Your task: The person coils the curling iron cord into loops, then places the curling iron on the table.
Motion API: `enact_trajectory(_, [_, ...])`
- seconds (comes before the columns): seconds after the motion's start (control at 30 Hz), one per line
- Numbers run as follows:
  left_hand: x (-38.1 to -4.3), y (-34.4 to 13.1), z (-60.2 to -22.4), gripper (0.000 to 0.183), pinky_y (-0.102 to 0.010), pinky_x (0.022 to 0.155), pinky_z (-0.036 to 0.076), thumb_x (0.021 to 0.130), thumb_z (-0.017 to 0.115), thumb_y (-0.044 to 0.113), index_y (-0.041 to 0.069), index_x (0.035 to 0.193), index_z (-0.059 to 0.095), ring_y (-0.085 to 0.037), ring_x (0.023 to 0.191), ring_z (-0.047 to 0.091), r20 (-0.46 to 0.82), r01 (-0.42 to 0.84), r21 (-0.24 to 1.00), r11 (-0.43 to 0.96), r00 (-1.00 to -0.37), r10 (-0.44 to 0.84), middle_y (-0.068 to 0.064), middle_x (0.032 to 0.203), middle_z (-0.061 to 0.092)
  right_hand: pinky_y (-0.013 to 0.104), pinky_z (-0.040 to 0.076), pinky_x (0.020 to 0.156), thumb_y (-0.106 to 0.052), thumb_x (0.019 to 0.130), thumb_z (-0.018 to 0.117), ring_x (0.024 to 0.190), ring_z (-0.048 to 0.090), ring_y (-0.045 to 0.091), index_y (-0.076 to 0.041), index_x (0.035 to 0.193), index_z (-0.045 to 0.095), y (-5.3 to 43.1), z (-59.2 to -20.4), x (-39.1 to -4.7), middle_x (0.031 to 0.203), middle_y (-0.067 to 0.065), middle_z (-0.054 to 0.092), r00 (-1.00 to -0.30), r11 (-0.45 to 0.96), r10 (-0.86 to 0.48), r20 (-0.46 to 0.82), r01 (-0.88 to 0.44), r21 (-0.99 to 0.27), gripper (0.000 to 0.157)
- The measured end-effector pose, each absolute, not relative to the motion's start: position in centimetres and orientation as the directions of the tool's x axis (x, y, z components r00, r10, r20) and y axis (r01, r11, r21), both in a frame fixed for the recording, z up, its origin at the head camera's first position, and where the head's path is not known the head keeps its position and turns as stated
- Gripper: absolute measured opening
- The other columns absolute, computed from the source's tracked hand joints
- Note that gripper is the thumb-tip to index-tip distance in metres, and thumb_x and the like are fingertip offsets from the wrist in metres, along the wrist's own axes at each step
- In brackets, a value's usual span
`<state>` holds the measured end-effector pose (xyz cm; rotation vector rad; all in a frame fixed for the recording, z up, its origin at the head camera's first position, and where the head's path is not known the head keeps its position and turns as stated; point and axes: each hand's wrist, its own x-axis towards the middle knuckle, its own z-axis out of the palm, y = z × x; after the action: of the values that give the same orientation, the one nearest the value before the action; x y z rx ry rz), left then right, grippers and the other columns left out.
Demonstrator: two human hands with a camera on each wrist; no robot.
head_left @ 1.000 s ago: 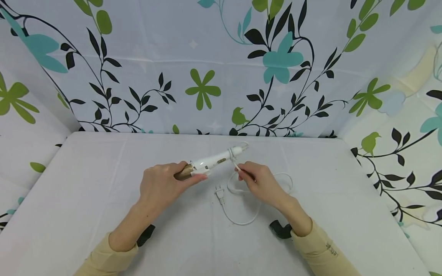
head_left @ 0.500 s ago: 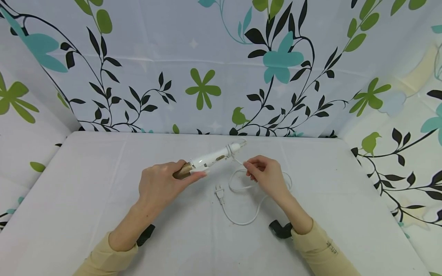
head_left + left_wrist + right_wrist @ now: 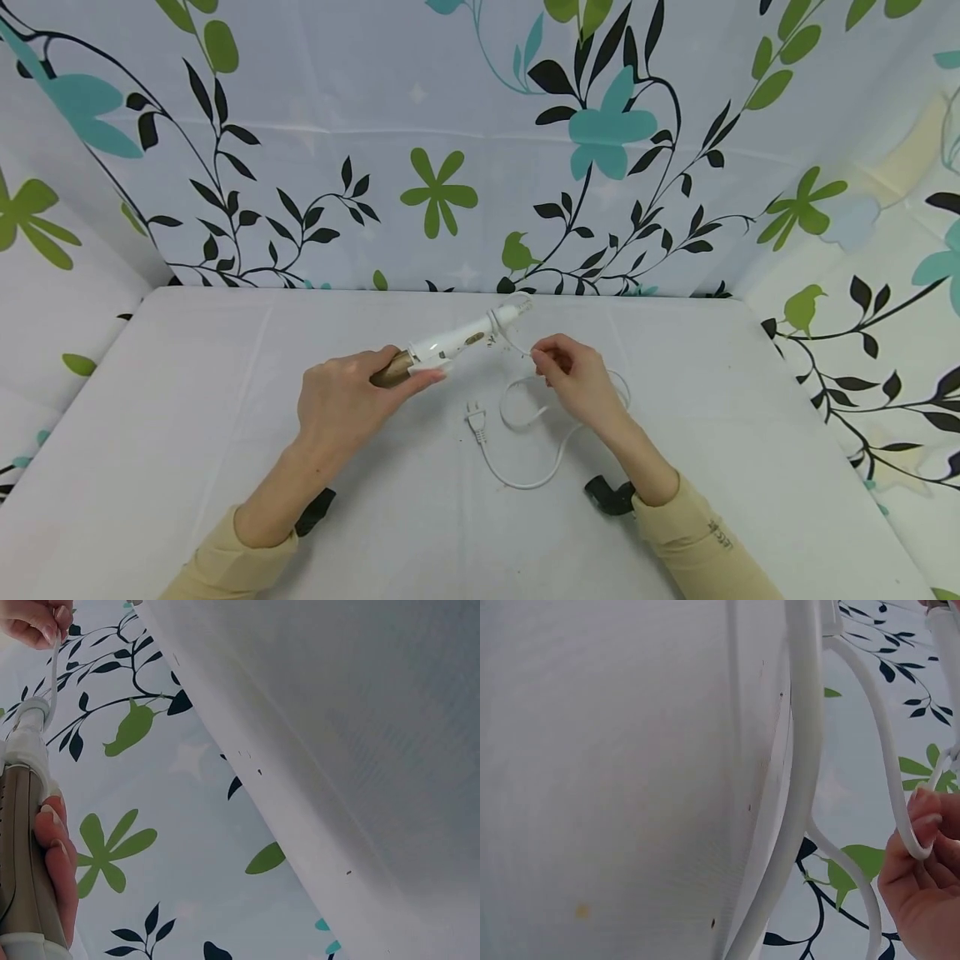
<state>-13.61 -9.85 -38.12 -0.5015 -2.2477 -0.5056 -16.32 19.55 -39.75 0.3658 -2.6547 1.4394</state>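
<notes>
My left hand (image 3: 345, 400) grips a curling iron (image 3: 452, 342) by its gold-brown barrel, the white handle slanting up to the far right above the table. In the left wrist view, fingers curl along the grooved barrel (image 3: 26, 847). White cord (image 3: 512, 340) is looped around the handle's far end. My right hand (image 3: 577, 383) pinches that cord between thumb and fingertips, just right of the handle. The right wrist view shows a bend of cord (image 3: 889, 750) at the fingertips of the right hand (image 3: 930, 892). The two-pin plug (image 3: 476, 419) lies on the table between the hands.
The rest of the cord lies in loose loops on the white-covered table (image 3: 187, 400) beneath the right hand. Black pieces, one (image 3: 315, 512) at the left wrist and another (image 3: 609, 497) at the right, show beside the sleeves. A leaf-patterned cloth (image 3: 300, 100) hangs behind the table.
My right hand has moved right, away from the handle, drawing out a longer stretch of cord between them. My left hand and the curling iron have shifted slightly left.
</notes>
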Motion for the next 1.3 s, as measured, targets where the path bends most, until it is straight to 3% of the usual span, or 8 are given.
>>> enact_trajectory(0.37, [-13.7,-9.9,-38.0,0.068,-0.023,0.043,0.011,0.083,0.051,0.08,0.019,0.057,0.034,-0.005,0.044,0.018,0.767,0.51,0.252,0.822,-0.624,0.152,0.009,0.051,0.021,0.021,0.048,0.058,-0.017,0.097,0.067,0.067,0.062,0.023,-0.002,0.1,0.069,19.4,-39.6,-16.3,0.08,0.012,0.069,-0.976,0.484,-0.087,0.2,-0.217,-0.848,0.015])
enact_trajectory(0.57, [-13.7,-10.0,-37.7,0.07,-0.023,0.042,0.012,0.085,0.044,0.082,0.019,0.057,0.034,-0.004,0.044,0.017,0.746,0.479,0.229,0.847,-0.646,0.163,0.01,0.052,0.02,0.021,0.052,0.067,-0.009,0.097,0.066,0.078,0.069,0.03,-0.003,0.101,0.069,19.0,-39.6,-16.0,0.085,0.011,0.072,-0.924,0.516,-0.259,0.28,-0.377,-0.769,0.009])
enact_trajectory(0.77, [-13.7,-10.1,-37.7,0.071,-0.025,0.042,0.013,0.085,0.039,0.084,0.019,0.057,0.034,-0.004,0.043,0.017,0.73,0.451,0.223,0.864,-0.665,0.159,0.01,0.052,0.019,0.023,0.055,0.067,-0.001,0.093,0.068,0.075,0.07,0.029,-0.001,0.1,0.069,18.6,-39.6,-15.8,0.09,0.015,0.073,-0.839,0.47,-0.405,0.364,-0.533,-0.704,0.007])
enact_trajectory(1.17, [-13.4,-9.9,-38.0,0.074,-0.025,0.042,0.014,0.085,0.029,0.087,0.018,0.057,0.034,-0.006,0.042,0.019,0.688,0.438,0.204,0.876,-0.7,0.19,0.01,0.051,0.019,0.023,0.055,0.067,0.001,0.094,0.065,0.075,0.069,0.024,-0.005,0.101,0.07,18.0,-39.3,-14.7,0.09,0.009,0.072,-0.759,0.384,-0.523,0.388,-0.616,-0.688,0.01])
enact_trajectory(1.3, [-13.1,-9.9,-37.8,0.076,-0.025,0.041,0.014,0.084,0.024,0.088,0.018,0.056,0.035,-0.006,0.042,0.018,0.66,0.436,0.194,0.879,-0.721,0.211,0.01,0.052,0.018,0.023,0.053,0.065,0.002,0.092,0.068,0.07,0.062,0.014,-0.007,0.098,0.069,18.2,-38.9,-14.3,0.086,0.004,0.07,-0.748,0.42,-0.512,0.423,-0.647,-0.637,0.011])
